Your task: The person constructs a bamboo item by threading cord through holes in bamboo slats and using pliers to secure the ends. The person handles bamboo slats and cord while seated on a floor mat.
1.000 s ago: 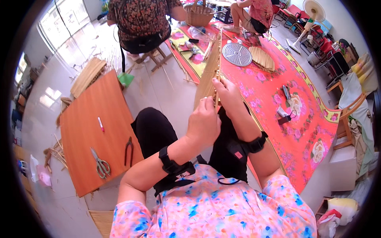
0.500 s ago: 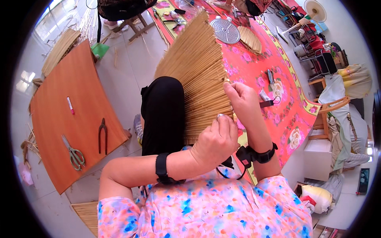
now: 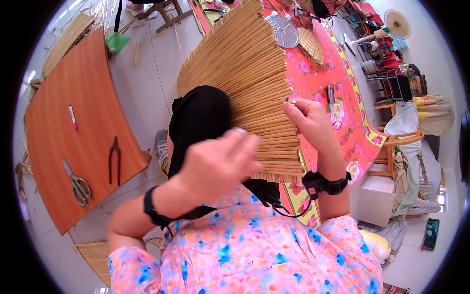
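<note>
A stiff mat of tan stalks [image 3: 254,73], laid side by side, leans across my black-trousered knee [image 3: 198,122]. My right hand [image 3: 313,122] pinches the mat's right edge between thumb and fingers. My left hand [image 3: 215,161] is off the edge, in front of the mat's lower left part and near the knee. Motion blurs its fingers, and a ring shows on one. Whether it holds a thin strand cannot be made out.
On the left, an orange-brown board [image 3: 78,127] carries scissors [image 3: 78,185], dark pincers [image 3: 114,160] and a marker [image 3: 73,117]. Behind the mat, a red floral sheet [image 3: 352,142] holds a perforated metal disc [image 3: 283,32], a smaller stalk piece [image 3: 310,46] and a knife-like tool [image 3: 331,95].
My left hand has left the mat's right edge and swung left toward the knee. My right hand keeps its pinch on the edge. More of the mat's lower end shows.
</note>
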Demonstrator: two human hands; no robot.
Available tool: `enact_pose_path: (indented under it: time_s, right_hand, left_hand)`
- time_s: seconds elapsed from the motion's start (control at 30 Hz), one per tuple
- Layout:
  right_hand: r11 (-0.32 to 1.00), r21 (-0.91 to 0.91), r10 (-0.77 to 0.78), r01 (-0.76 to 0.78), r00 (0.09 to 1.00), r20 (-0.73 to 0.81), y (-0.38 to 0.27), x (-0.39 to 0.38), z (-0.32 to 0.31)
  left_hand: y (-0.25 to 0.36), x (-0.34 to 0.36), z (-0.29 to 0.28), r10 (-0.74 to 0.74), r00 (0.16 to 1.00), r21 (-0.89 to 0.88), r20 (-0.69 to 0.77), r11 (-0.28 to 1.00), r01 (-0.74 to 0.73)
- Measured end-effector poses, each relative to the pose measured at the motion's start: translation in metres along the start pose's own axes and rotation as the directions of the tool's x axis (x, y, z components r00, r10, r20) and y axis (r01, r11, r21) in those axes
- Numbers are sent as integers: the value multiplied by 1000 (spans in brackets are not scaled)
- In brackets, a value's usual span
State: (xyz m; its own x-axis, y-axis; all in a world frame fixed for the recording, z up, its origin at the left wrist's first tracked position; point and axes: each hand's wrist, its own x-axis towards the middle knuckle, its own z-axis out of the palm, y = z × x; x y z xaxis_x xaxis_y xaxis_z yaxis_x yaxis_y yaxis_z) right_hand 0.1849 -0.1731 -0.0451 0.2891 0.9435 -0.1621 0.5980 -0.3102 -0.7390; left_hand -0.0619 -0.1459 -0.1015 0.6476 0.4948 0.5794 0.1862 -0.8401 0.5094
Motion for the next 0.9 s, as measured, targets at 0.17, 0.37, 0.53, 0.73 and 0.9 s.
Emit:
enact_pose_path:
  time_s: [0.17, 0.37, 0.53, 0.73, 0.9]
  right_hand:
    - [1000, 15, 15, -15, 1000, -10, -11, 2, 1]
    - [964, -250, -130, 94, 983, -130, -16, 9, 10]
    - [911, -397, -190, 111, 968, -166, -20, 6, 13]
    - [840, -513, -299, 176, 939, -168, -11, 10, 11]
    - [950, -263, -224, 167, 953, -205, 3, 0, 5]
  left_hand:
    - [-91, -70, -45, -500, 854, 395, -142, 762, 512]
    - [-160, -198, -82, -730, 603, 624, -323, 315, 715]
    - [-151, -233, -67, -740, 553, 629, -382, 231, 743]
    - [-145, -250, -48, -774, 551, 596, -313, 292, 748]
    - [-140, -240, -60, -833, 479, 574, -277, 257, 778]
